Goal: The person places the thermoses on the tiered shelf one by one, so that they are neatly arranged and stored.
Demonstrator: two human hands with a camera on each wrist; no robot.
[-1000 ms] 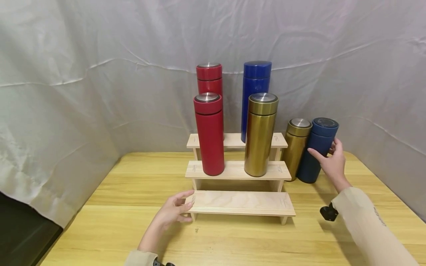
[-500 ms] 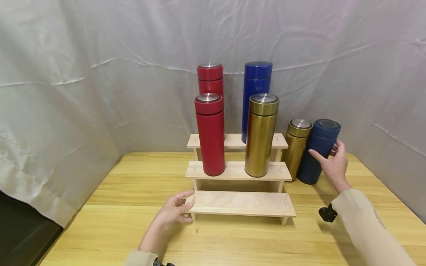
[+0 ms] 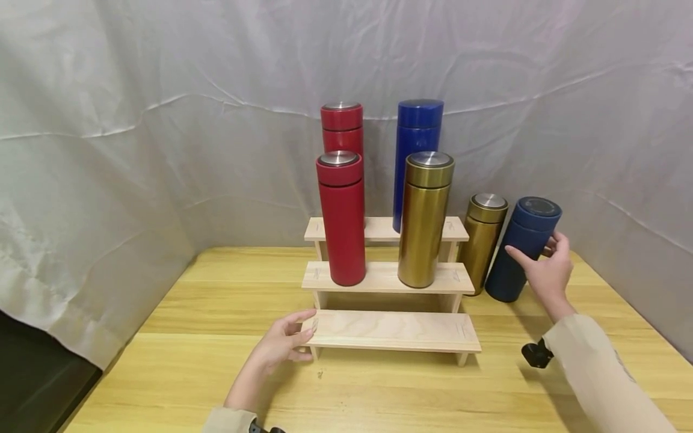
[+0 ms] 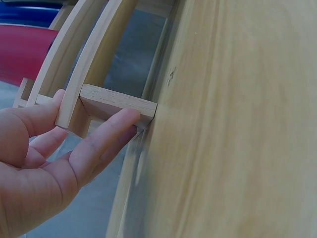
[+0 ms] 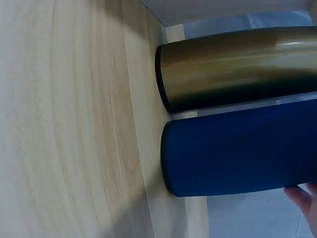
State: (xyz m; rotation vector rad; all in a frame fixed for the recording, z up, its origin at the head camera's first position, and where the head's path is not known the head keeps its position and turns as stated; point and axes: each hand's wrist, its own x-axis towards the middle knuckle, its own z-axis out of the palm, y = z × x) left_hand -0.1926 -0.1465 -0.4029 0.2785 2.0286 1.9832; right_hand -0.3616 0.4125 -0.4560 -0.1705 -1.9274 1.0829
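My right hand (image 3: pixel 549 279) grips a dark blue thermos (image 3: pixel 522 252) at the right of the table, thumb on the near side and fingers round the far right. The thermos leans to the right, its base low by the table. Just left of it stands a short gold thermos (image 3: pixel 483 243); a narrow gap separates the two in the right wrist view. My left hand (image 3: pixel 278 346) holds the left end of the lowest step of a three-tier wooden rack (image 3: pixel 390 331). In the left wrist view, one fingertip (image 4: pixel 130 117) lies against the step's leg.
A red thermos (image 3: pixel 346 234) and a tall gold thermos (image 3: pixel 425 234) stand on the middle step. Behind them, another red thermos (image 3: pixel 342 129) and a bright blue thermos (image 3: pixel 417 135) are on the top step. Grey cloth (image 3: pixel 260 168) hangs behind the wooden table (image 3: pixel 178 361).
My right hand has moved slightly right and tipped the dark blue thermos further that way, widening its gap from the short gold one. My left hand has stayed on the rack.
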